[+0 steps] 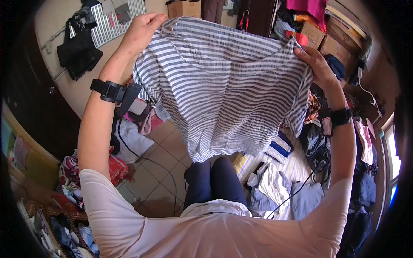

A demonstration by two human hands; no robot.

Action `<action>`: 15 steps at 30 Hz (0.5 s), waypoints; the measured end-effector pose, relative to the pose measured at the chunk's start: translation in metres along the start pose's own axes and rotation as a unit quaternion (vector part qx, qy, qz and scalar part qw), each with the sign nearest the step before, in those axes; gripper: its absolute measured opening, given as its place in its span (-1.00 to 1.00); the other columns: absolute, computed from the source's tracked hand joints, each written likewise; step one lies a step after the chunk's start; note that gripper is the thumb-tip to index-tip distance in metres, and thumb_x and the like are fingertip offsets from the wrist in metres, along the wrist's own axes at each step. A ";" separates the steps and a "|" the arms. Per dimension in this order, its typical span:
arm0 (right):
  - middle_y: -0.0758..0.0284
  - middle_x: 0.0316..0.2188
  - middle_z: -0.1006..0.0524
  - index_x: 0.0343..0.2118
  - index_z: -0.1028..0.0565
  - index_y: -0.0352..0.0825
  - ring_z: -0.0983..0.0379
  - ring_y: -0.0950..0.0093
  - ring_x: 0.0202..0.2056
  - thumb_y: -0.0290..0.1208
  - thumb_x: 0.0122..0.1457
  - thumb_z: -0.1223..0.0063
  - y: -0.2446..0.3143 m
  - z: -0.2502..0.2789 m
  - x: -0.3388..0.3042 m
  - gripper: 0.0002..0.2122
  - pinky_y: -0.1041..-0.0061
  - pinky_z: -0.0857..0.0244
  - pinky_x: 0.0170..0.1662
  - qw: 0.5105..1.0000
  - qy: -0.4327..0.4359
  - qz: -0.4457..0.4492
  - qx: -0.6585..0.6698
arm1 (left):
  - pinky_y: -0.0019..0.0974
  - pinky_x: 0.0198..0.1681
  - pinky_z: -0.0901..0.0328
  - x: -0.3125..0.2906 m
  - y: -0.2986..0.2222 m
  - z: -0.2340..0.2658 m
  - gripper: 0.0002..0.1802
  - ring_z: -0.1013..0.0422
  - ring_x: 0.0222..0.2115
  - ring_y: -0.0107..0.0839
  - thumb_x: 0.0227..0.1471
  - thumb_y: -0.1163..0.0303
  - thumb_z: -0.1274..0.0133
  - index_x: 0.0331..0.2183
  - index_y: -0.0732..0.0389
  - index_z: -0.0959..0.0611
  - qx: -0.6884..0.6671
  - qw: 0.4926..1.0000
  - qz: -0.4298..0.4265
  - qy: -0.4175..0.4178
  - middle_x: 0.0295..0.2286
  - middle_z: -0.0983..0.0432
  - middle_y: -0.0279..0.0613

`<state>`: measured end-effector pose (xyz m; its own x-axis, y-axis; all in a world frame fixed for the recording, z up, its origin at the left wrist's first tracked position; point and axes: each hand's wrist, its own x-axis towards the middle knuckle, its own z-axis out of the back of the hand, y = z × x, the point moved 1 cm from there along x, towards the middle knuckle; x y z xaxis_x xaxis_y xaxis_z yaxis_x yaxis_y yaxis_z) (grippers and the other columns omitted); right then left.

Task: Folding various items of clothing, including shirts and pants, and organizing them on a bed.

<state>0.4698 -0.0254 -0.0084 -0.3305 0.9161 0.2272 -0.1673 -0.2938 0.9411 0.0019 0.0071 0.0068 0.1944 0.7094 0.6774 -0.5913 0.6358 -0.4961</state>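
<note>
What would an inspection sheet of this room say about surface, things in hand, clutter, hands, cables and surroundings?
Surface: tiled floor; striped cover at right, under garments.
Things in hand: grey-and-white striped shirt, held up, spread out.
Clutter: red patterned fabric at left; grey garment at right.
Hands: left hand and right hand each grip an upper part of the shirt.
Cables: left dark cable, right dark cable; ends unclear.
Surroundings: dark door, hanging black bag, cardboard box.
</note>
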 end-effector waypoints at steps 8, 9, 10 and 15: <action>0.48 -0.32 -0.55 -0.17 -0.50 -0.35 -0.46 0.69 -0.33 -0.33 0.17 -0.16 -0.009 0.028 0.015 -0.76 0.66 -0.39 -0.27 1.000 -0.006 0.016 -0.014 | -0.52 -0.10 -0.19 0.011 -0.013 0.000 -0.51 -0.32 -0.29 -0.64 0.22 -0.02 0.09 -0.33 0.26 -0.60 -0.132 0.985 0.040 0.100 -0.39 -0.45 -0.44; 0.49 -0.34 -0.54 -0.18 -0.50 -0.34 -0.46 0.70 -0.34 -0.36 0.19 -0.14 -0.010 0.029 0.017 -0.79 0.69 -0.38 -0.30 1.000 -0.010 0.020 -0.020 | -0.51 -0.09 -0.18 0.009 -0.011 -0.002 -0.46 -0.31 -0.30 -0.63 0.20 -0.11 0.11 -0.37 0.23 -0.58 -0.146 0.981 0.027 0.123 -0.41 -0.43 -0.44; 0.53 -0.42 -0.49 -0.18 -0.48 -0.34 -0.42 0.74 -0.47 -0.42 0.21 -0.09 -0.009 0.024 0.018 -0.83 0.74 -0.31 -0.46 0.999 -0.038 0.026 -0.019 | -0.48 -0.08 -0.18 0.008 -0.011 -0.002 -0.33 -0.33 -0.30 -0.57 0.10 -0.29 0.13 -0.37 0.21 -0.58 -0.108 0.987 -0.020 0.120 -0.40 -0.44 -0.41; 0.55 -0.50 -0.39 -0.12 -0.42 -0.36 -0.30 0.76 -0.64 -0.46 0.22 -0.06 -0.006 0.028 0.013 -0.80 0.72 -0.16 -0.62 0.998 -0.051 -0.005 -0.035 | -0.47 -0.06 -0.21 0.003 -0.025 0.001 -0.26 -0.37 -0.26 -0.54 -0.10 -0.35 -0.08 -0.32 0.24 -0.56 -0.099 0.971 -0.041 0.215 -0.39 -0.47 -0.36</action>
<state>0.4925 -0.0047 -0.0040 -0.2327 0.9412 0.2448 -0.2355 -0.2987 0.9248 0.0163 -0.0076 0.0217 0.5682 0.6877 0.4519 -0.4056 0.7119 -0.5733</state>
